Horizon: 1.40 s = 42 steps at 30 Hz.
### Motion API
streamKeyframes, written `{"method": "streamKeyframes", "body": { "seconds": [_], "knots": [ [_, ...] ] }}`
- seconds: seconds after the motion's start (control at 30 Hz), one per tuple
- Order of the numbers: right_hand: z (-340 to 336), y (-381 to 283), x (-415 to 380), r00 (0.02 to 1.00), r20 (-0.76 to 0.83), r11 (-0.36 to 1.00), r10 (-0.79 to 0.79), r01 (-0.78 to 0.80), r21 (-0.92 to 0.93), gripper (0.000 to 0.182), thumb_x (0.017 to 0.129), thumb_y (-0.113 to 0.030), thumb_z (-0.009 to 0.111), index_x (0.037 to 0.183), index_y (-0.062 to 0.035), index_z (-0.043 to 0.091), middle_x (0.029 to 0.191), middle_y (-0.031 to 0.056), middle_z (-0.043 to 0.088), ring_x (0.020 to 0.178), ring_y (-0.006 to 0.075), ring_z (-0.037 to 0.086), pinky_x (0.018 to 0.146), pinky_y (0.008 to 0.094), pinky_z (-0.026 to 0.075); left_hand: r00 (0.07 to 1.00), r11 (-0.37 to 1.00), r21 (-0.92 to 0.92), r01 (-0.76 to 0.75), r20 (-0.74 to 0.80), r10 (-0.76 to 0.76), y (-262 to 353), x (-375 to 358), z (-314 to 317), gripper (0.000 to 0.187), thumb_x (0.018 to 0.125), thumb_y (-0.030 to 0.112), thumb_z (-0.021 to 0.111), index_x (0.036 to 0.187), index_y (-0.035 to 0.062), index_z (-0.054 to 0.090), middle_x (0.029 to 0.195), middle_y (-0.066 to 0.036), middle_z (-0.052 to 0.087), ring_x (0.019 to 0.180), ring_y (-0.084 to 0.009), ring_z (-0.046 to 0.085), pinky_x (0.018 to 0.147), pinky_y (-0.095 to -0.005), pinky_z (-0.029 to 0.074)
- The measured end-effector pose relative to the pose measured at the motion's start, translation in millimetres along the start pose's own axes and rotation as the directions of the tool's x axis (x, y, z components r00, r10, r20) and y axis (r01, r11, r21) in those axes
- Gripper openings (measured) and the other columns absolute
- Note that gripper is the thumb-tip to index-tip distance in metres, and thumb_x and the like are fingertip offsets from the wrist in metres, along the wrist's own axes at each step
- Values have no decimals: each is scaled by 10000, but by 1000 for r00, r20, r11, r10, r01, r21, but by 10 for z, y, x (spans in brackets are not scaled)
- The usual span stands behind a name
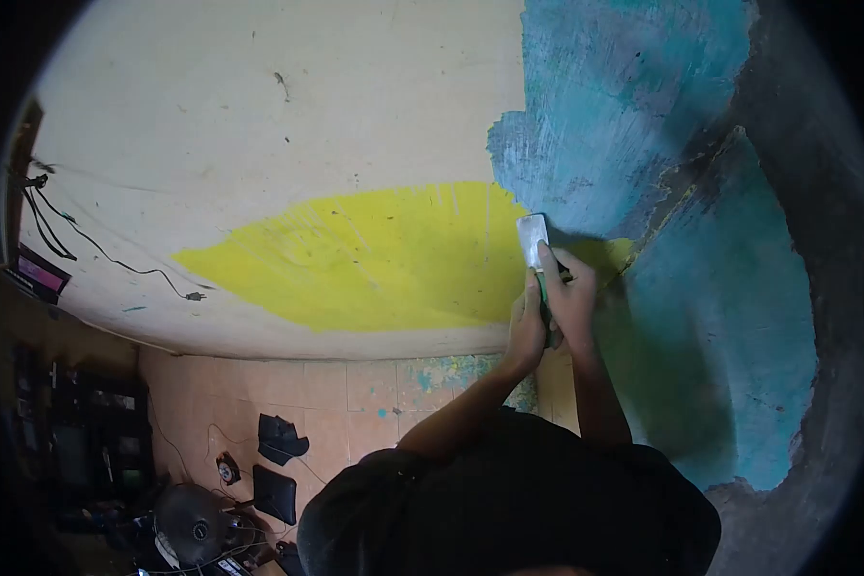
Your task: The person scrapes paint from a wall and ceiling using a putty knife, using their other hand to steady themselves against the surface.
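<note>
A paint scraper (pixel 531 231) with a broad pale metal blade and a green handle is in both of my hands, its blade tip up against the wall. My left hand (pixel 526 326) is closed around the lower handle. Higher up, my right hand (pixel 574 296) grips it too, with the thumb laid on the blade. Left of the blade spreads a bright yellow painted patch (pixel 384 259). Above and to the right, the wall shows a scuffed blue-green layer (pixel 624 106) with ragged edges, and the blade lies where yellow meets blue.
Cream wall paint (pixel 384 86) surrounds the yellow. A black cord with a plug (pixel 195 297) hangs at the left. Paint flakes (pixel 422 379) litter the tiled floor (pixel 326 384) below. Electronics and a round dark object (pixel 190 523) crowd the lower left. Bare grey wall (pixel 835 317) lies far right.
</note>
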State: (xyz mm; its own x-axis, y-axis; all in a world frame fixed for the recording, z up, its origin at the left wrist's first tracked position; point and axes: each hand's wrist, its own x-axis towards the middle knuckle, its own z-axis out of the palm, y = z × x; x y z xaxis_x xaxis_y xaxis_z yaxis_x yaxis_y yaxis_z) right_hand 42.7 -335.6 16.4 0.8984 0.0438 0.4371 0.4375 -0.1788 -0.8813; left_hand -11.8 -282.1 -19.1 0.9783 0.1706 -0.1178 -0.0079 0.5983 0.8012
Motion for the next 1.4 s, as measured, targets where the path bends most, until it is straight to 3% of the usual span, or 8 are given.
{"method": "streamKeyframes", "body": {
  "seconds": [0.17,0.23,0.3,0.33,0.5,0.67,0.7,1.4],
  "knots": [
    [-402,-633,115,937,232,952,261,-210,-224,295,966,-242,608,1045,32,685,732,113,665,623,131,593,563,264,451,976,943,-307,126,211,-62,-48,27,170,537,1054,527,228,860,126,528,587,-12,464,438,-133,439,401,-284,364],
    [-535,-644,93,953,269,977,138,-87,-193,289,979,-225,581,1092,27,665,785,119,671,636,139,610,555,273,461,961,903,-407,138,276,-23,17,42,441,539,1051,537,225,851,135,522,590,-7,462,439,-133,432,406,-286,365],
    [-672,-595,99,952,307,986,5,45,-157,289,992,-209,555,1138,23,645,839,126,677,648,147,626,547,282,471,955,911,-413,0,-271,-123,98,92,850,535,1046,551,230,819,152,505,562,19,413,420,-128,394,399,-281,341],
    [-737,-550,94,944,330,996,19,11,-91,295,999,-201,541,1173,20,631,891,125,678,678,143,625,567,280,476,954,907,-421,-5,-275,-122,102,88,861,535,1046,551,230,819,152,505,562,19,413,420,-128,394,399,-281,341],
    [-1040,-686,22,861,432,959,268,-281,-36,324,1024,-176,487,1254,26,593,1013,131,685,847,170,638,749,299,503,987,786,-602,140,151,-61,278,-70,813,497,1009,624,273,854,193,465,527,47,344,387,-112,330,370,-248,269],
    [-1288,-537,-14,975,221,994,-25,47,-98,401,1060,-209,360,1297,43,564,1210,151,635,1138,211,568,992,341,421,986,740,-653,162,83,-142,484,-114,1072,506,987,662,285,842,198,429,544,47,344,368,-115,299,353,-261,250],
    [-1349,-510,-63,974,185,990,132,-122,-66,423,1066,-232,339,1291,41,571,1266,154,604,1192,215,531,1027,344,390,980,722,-666,189,85,-178,509,-93,1112,528,972,684,299,812,197,425,552,45,348,370,-116,295,350,-271,252],
    [-1460,-324,-325,995,8,995,97,-97,14,421,1064,-255,383,1205,78,598,1146,152,648,1043,223,614,907,352,492,990,614,-789,19,-69,-119,689,75,1188,487,1007,587,300,733,198,405,526,48,324,376,-101,285,352,-265,242]
  ]
}}
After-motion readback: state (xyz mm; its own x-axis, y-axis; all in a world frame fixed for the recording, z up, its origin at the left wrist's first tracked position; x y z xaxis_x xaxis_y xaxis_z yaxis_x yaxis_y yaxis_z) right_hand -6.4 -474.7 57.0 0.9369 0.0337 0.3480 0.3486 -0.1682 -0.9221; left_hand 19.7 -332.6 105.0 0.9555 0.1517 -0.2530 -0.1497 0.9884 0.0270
